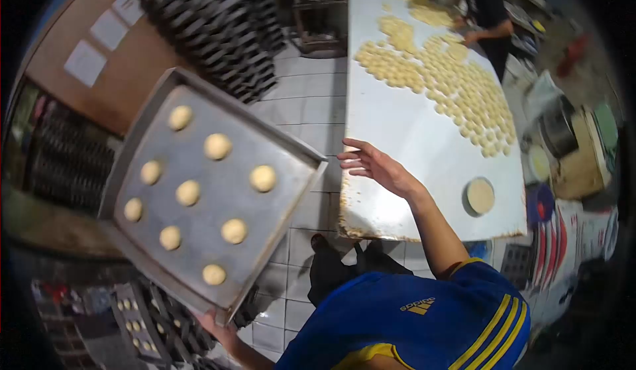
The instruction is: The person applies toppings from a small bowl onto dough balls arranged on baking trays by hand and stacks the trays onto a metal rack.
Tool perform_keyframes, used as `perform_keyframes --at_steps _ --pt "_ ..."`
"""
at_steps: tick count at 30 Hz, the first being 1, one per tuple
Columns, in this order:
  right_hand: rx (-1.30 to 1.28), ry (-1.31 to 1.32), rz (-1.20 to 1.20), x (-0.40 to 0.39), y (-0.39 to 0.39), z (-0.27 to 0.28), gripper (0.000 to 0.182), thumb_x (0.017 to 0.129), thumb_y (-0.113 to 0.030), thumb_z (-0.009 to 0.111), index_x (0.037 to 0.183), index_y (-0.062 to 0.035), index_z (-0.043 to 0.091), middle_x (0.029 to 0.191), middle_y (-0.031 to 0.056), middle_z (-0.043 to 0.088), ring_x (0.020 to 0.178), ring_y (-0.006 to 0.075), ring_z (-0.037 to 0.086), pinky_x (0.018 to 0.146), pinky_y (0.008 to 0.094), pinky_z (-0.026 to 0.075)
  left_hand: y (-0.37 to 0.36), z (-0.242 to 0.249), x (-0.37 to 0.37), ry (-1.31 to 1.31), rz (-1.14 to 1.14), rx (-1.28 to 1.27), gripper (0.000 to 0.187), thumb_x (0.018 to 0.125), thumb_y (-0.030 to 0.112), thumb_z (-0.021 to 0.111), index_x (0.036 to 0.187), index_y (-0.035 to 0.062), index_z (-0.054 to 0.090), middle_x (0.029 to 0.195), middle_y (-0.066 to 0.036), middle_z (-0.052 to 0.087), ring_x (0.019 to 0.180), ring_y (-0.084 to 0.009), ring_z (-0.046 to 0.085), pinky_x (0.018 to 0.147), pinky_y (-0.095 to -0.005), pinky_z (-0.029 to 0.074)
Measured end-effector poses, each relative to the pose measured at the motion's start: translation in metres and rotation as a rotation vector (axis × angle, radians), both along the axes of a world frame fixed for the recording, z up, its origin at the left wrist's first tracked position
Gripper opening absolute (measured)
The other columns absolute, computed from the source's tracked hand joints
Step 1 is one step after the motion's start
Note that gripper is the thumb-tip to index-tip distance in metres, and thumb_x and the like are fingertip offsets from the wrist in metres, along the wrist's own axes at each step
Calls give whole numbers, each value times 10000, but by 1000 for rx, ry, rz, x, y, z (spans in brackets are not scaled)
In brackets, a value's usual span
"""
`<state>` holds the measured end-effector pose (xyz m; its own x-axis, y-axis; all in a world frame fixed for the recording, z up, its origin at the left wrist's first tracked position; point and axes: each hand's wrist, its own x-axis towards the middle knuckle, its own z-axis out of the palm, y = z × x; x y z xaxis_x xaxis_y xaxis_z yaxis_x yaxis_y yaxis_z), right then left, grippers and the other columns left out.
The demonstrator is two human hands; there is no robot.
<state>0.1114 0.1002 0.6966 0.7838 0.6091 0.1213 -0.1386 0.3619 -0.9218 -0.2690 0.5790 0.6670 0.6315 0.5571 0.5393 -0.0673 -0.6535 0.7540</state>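
My left hand point(213, 325) grips the near corner of a deep metal baking tray point(199, 231), its fingers partly hidden by the tray. The tray is held up and tilted at my left. Several round pale dough balls point(188, 192) sit spaced apart on its bottom. My right hand point(376, 167) is open, fingers stretched to the left, holding nothing. It is over the left edge of a white table point(397, 204), between the tray and the dough pieces point(457, 85) spread at the table's far side.
Stacks of dark trays point(212, 32) stand at the back left. More trays with dough balls point(138, 327) sit low at the left. A round tub point(479, 196) stands on the table. Another person point(487, 12) works at the far end. Sacks point(556, 244) lie at the right.
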Motion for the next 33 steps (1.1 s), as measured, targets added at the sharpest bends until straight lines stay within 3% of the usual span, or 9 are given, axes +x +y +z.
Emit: perform_keyframes --at_steps 2,7,9,11,18,22,24,27,33 --pt "-49 138 -28 -26 -49 -13 852 1088 -634 546 1707 -90 332 1596 163 521 1359 235 578 1141 408 479 -41 -4 65 21 -190 -733 767 819 127 658 1544 6 439 1450 -180 538 1324 -326 546 1162 -439 423" --pt "-643 319 -414 -97 -143 -114 733 1094 -338 654 1709 -101 333 1528 199 578 1317 265 622 1075 400 519 -105 -109 175 471 -298 -717 952 805 160 638 1676 -11 294 1516 -177 505 1291 -319 570 1075 -400 515" --pt "-889 -54 -832 -140 -185 -206 670 1088 -223 656 1692 -106 389 1323 112 666 978 161 664 806 317 560 -135 -139 207 629 -457 -799 935 833 155 637 1673 1 258 1473 -170 509 1252 -291 567 1058 -374 495" --pt "-963 82 -910 -185 -230 -264 615 1086 -187 641 1659 -83 442 1301 103 675 897 142 652 744 308 547 -159 -169 228 793 -592 -869 919 860 150 636 1670 14 223 1429 -164 512 1212 -262 564 1040 -348 474" --pt "-818 416 -1126 -240 -267 -274 494 1081 -91 606 1567 -15 562 1218 89 658 799 118 636 635 280 535 -215 -290 260 1032 -852 -915 1003 874 122 616 1718 14 86 1549 -202 439 1324 -295 542 1112 -368 474" --pt "-783 382 -1191 -247 -272 -290 430 1073 -105 636 1494 -19 627 1180 100 658 799 154 648 658 322 554 -230 -309 265 989 -771 -632 920 967 80 579 1736 -36 87 1806 -244 170 1663 -322 221 1326 -359 185" --pt "-770 406 -1242 -239 -286 -284 384 1061 -127 667 1428 -15 684 1143 117 699 774 182 663 671 350 558 -236 -302 269 1049 -774 -440 898 971 101 587 1728 -47 126 1786 -257 224 1649 -338 257 1321 -367 206" --pt "-1333 173 -1150 -213 -332 -251 244 978 -247 790 1040 -12 795 901 186 757 715 330 705 682 428 550 -252 -282 264 1155 -769 -106 827 975 151 608 1693 -65 259 1655 -323 439 1542 -406 438 1271 -417 320" --pt "-1580 -44 -1198 -131 -426 -262 242 979 -234 774 1097 -22 781 1014 184 769 848 367 735 796 463 578 -261 -286 271 1188 -891 -12 794 959 150 619 1676 -19 324 1479 -334 584 1364 -458 576 1183 -470 405"
